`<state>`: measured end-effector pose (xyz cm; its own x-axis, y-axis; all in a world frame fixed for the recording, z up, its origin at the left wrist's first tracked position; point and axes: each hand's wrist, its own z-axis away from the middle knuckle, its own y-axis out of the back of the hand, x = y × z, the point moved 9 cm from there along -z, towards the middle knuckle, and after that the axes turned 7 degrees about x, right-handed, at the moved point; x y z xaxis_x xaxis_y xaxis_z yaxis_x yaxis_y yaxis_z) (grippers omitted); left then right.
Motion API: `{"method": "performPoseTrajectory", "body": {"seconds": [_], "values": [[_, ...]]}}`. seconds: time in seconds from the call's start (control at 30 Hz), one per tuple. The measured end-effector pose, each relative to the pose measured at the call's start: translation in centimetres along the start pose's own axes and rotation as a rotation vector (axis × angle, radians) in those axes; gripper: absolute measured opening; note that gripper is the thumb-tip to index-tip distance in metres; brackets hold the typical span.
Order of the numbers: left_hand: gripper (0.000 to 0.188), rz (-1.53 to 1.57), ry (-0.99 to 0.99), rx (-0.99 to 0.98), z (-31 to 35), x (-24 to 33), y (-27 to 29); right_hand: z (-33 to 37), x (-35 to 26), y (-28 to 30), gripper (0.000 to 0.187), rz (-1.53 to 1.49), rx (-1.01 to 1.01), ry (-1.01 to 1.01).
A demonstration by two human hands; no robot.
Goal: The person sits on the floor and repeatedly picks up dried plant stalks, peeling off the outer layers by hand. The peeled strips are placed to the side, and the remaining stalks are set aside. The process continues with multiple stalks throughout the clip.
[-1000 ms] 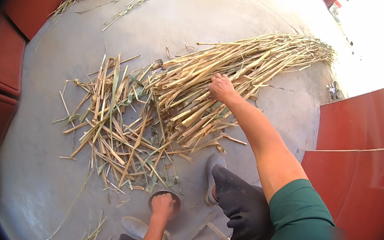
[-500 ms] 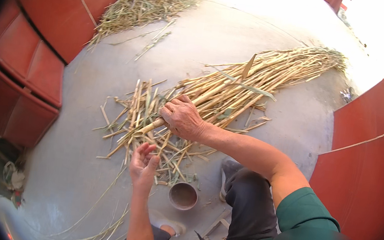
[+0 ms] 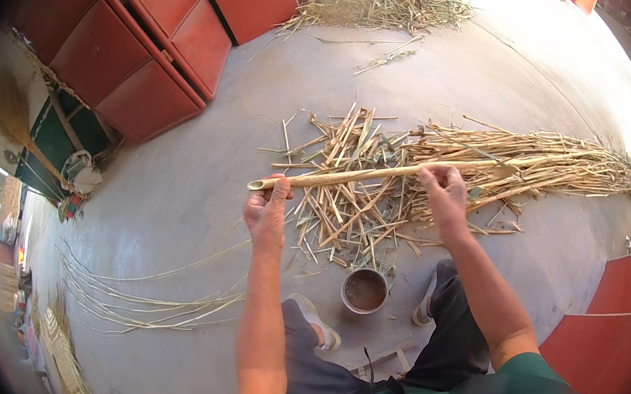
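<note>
A long, pale reed stalk (image 3: 358, 175) lies across in front of me, its hollow, slanted cut end at the left. My left hand (image 3: 267, 211) is closed round it just behind that end, thumb on top. Farther along, my right hand (image 3: 447, 198) pinches the stalk between bent fingers; part of its grip is hidden. Beneath and beyond the stalk, a large bundle of similar stalks (image 3: 556, 157) lies on the floor, leafy tips to the right. Short cut pieces (image 3: 339, 228) are scattered at its left end.
A round bowl (image 3: 364, 291) sits on the floor between my feet. Thin split strips (image 3: 134, 305) lie at the lower left. Red panelled cabinets (image 3: 151, 56) stand at the upper left, beside a leafy heap (image 3: 389, 3). A broom (image 3: 19, 118) leans at the far left.
My left hand has gone from open to gripping the stalk's cut end. My right hand now holds the stalk farther from that end. The view has swung left.
</note>
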<state>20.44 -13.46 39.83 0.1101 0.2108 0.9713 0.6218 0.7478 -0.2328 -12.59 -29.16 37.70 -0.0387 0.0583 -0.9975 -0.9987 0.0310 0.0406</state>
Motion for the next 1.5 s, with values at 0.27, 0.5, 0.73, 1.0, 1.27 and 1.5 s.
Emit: {"method": "performPoseTrajectory", "body": {"seconds": [0.27, 0.5, 0.73, 1.0, 1.27, 1.5], "values": [[0.030, 0.077, -0.144, 0.001, -1.9, 3.2, 1.6, -5.7, 9.7, -2.3, 0.025, -0.861, -0.159, -0.674], [0.033, 0.139, -0.140, -0.097, -3.4, 3.7, 1.0, -4.3, 10.4, -4.2, 0.022, -0.633, -0.142, -0.707], [0.035, -0.080, -0.062, -0.202, -3.7, 3.5, 2.4, -4.4, 10.8, -4.0, 0.024, -0.521, -0.175, -0.728], [0.032, 0.143, -0.096, -0.293, -2.3, 6.1, -0.2, -3.0, 10.2, -3.4, 0.026, -0.448, -0.113, -0.746], [0.025, 0.135, -0.108, -0.233, -2.9, 5.0, 0.0, -2.3, 8.2, -2.5, 0.033, -0.379, -0.063, -0.628], [0.026, -0.401, -0.234, -0.057, -2.0, 4.4, -0.5, -3.2, 8.0, -2.8, 0.032, -0.429, -0.021, -0.619]]}}
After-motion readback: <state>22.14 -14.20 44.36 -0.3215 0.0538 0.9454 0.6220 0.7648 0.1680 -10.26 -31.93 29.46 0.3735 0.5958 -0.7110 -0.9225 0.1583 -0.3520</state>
